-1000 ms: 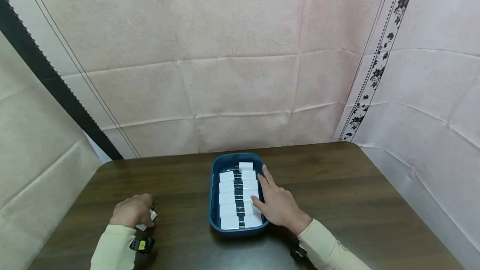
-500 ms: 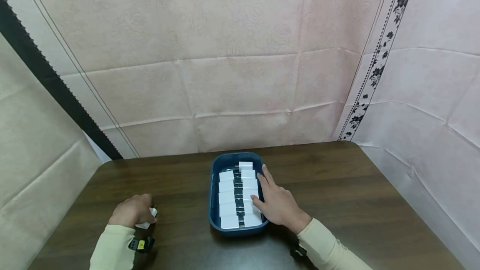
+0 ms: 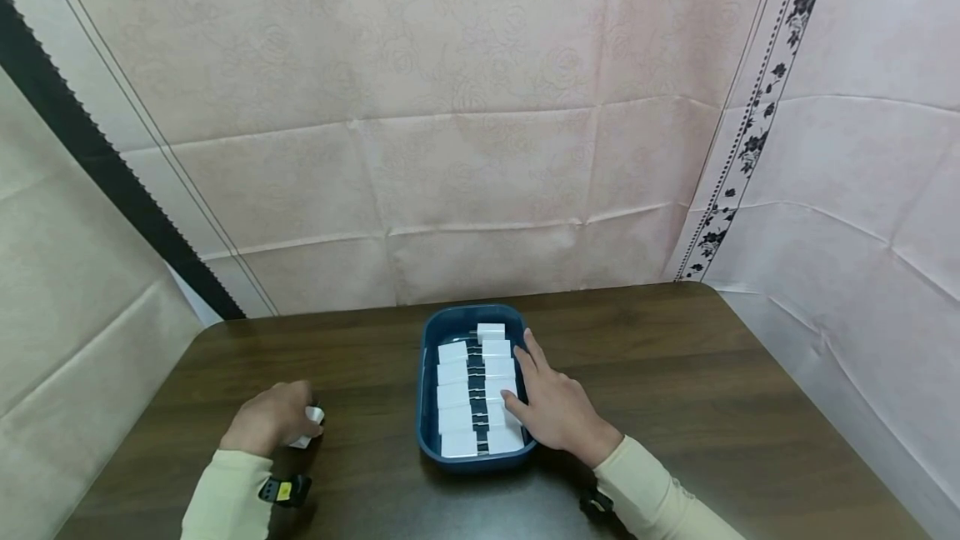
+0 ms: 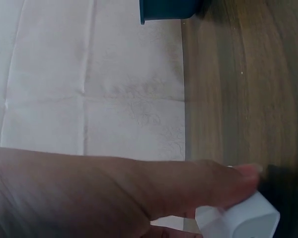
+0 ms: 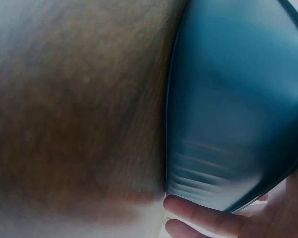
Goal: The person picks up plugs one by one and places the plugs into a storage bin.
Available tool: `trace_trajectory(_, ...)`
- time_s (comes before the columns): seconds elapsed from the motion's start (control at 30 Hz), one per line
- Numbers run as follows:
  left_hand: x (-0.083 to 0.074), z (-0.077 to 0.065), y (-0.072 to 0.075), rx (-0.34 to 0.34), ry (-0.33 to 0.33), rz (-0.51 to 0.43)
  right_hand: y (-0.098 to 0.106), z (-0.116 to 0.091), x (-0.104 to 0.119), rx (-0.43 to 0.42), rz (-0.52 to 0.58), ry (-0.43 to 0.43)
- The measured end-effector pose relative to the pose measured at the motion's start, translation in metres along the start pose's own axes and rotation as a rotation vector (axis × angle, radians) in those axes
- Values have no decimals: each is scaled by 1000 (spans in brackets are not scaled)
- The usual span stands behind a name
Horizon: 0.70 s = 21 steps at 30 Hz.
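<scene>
My left hand pinches a small white block with rounded edges, low over the left part of the table. In the left wrist view the thumb lies across this white block, and the hand covers part of it. A dark blue plastic tray stands at the middle of the table. Inside it, white blocks lie in two columns, with black and metallic parts between them. My right hand rests on the tray's right rim with spread fingers. Its fingertips show beside the tray wall in the right wrist view.
The brown wooden table has rounded far corners. Pale creased cloth hangs behind it and along both sides, with a black strip at the left and a floral band at the right.
My left hand has turned and shifted slightly right, and the white block in it now sits at another angle, farther right. The right hand and the tray stay where they were.
</scene>
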State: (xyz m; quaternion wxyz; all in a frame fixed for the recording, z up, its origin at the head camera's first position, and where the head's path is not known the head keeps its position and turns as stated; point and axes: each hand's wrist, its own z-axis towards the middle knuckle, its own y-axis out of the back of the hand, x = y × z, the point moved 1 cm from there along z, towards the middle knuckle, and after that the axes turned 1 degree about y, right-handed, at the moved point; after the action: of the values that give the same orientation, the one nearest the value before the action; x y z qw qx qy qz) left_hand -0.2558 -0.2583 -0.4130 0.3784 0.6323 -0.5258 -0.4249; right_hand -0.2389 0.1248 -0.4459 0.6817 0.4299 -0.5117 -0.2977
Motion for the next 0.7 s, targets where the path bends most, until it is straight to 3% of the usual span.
trace_trajectory(0.4, -19, -14, 7, -104, -109, -25, 0, 0, 0, -1, 3, 0)
trace_trajectory(0.7, -33, -20, 9, -143, -168, -12, 0, 0, 0, 0, 8, -2)
